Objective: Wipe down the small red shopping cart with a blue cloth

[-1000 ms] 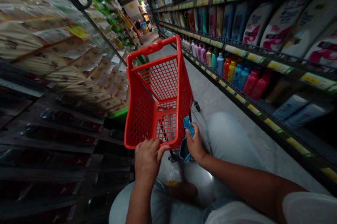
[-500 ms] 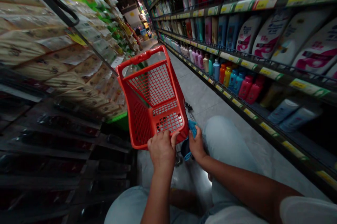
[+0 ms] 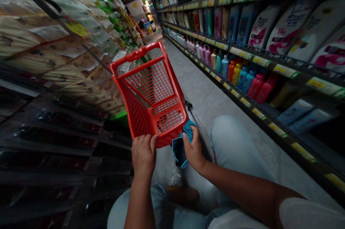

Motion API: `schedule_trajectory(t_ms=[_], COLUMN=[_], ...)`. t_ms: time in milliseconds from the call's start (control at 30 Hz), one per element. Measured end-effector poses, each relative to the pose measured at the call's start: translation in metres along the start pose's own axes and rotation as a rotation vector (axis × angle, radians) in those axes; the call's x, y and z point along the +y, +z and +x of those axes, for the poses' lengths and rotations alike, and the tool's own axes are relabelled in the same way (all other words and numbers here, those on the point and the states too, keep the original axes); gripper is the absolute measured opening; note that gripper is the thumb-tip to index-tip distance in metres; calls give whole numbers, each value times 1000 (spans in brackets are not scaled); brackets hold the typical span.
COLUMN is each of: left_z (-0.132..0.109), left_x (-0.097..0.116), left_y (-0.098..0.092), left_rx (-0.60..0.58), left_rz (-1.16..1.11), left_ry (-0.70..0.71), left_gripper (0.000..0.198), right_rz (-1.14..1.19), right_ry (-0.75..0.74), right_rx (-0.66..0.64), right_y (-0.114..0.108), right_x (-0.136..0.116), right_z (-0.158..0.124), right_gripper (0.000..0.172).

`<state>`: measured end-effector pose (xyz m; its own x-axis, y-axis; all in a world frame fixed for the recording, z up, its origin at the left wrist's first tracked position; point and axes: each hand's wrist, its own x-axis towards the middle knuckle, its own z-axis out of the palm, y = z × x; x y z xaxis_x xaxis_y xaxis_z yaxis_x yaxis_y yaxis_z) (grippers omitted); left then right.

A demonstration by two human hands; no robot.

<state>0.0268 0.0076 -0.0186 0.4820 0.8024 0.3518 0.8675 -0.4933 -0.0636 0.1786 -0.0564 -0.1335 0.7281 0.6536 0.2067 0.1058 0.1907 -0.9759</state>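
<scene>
A red plastic shopping cart basket (image 3: 142,128) with grid walls stands in front of me, nothing showing inside it. My left hand (image 3: 144,152) is closed over its near rim, fingers curled over the edge and thumb to the right. Beside the basket's near right corner, my right hand (image 3: 194,148) grips a blue cloth (image 3: 189,131) between thumb and fingers. A dark, blue-edged part of the cloth (image 3: 179,150) hangs below, close to the basket's outer wall. The cart's lower frame is mostly hidden by the basket.
Shelves of shampoo bottles (image 3: 265,28) and coloured bottles (image 3: 242,76) with price labels line the right side. Stacked packages (image 3: 61,53) rise on the left behind a dark rail (image 3: 86,49). Grey tiled floor (image 3: 199,89) runs down the aisle. My bent knees (image 3: 234,146) flank the cart.
My left hand has shifted left along the near rim. The right hand has moved slightly left with the cloth, which now hangs more open. The basket appears a little further left.
</scene>
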Motion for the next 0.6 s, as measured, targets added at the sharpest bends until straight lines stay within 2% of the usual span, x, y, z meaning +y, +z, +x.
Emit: schedule_trajectory(t_ms=[100,167,233,333,400,467,533,600], left_z=[-1,-1,-1,-1,0,1,3,4], left_x=[12,19,27,38,44,47,47,43], left_y=[3,3,3,3,3,4,6,8], left_rx=[6,15,24,28,22,15,11,17], left_rz=[21,22,15,6,0,-13,-38,-77], left_ry=[-18,-23,-28,-38,-43,-39,-30,-6], left_gripper=[46,45,44,43,42,42,44,47], right_rz=[-37,-107,-142,-133,-128,-131,-108,-52], right_ry=[-288,-396,-301,-11,80,92,47,-73], right_rx=[-154,-201,-148,22,111,150,146,83], right_y=[3,4,4,7,12,16,16,12], right_x=[-24,-14,14,57,67,55,26,-9], right_z=[-1,-1,1,5,8,9,13,22], right_gripper=[28,28,29,23,21,21,22,23])
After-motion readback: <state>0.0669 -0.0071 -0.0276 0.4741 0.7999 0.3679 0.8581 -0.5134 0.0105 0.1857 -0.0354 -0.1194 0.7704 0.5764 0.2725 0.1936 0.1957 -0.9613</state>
